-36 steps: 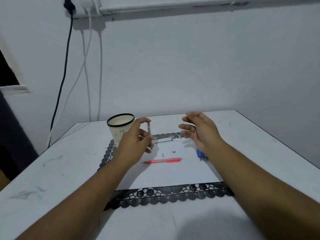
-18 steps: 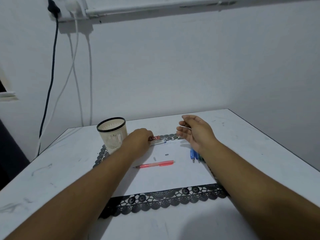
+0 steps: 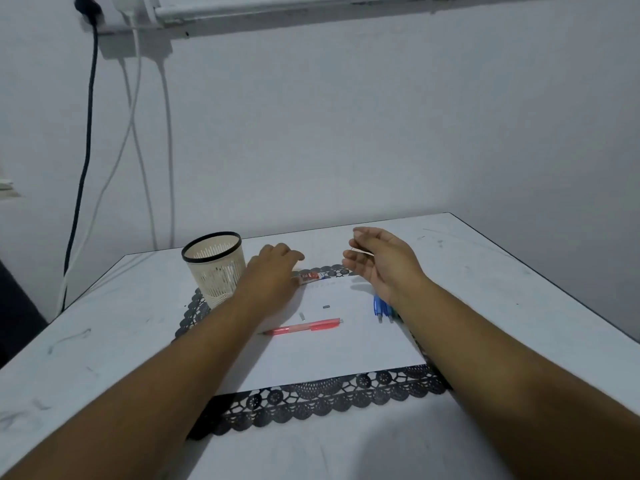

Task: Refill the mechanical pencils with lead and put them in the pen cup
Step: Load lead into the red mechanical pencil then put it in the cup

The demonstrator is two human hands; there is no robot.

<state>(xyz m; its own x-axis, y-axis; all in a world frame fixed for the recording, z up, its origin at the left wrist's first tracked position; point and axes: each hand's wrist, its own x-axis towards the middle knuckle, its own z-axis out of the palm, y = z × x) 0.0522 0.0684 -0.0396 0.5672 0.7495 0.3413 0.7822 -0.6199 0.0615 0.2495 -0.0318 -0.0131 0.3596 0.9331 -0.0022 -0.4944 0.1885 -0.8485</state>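
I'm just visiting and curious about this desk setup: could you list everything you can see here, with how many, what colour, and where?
Cream mesh pen cup with black rim: one, back left of the mat.
Black lace-edged mat: one, on the white table.
White sheet: one, on the mat.
Red mechanical pencil: one, lying mid-sheet.
Blue pencils: at least two, partly hidden under the right wrist.
Small lead tube with red label: one, at the left fingertips.
Tiny grey bits: two, on the sheet.
Cables: one black, several white, on the wall.
Left hand: palm down.
Right hand: raised, fingers pinching something thin, likely lead.
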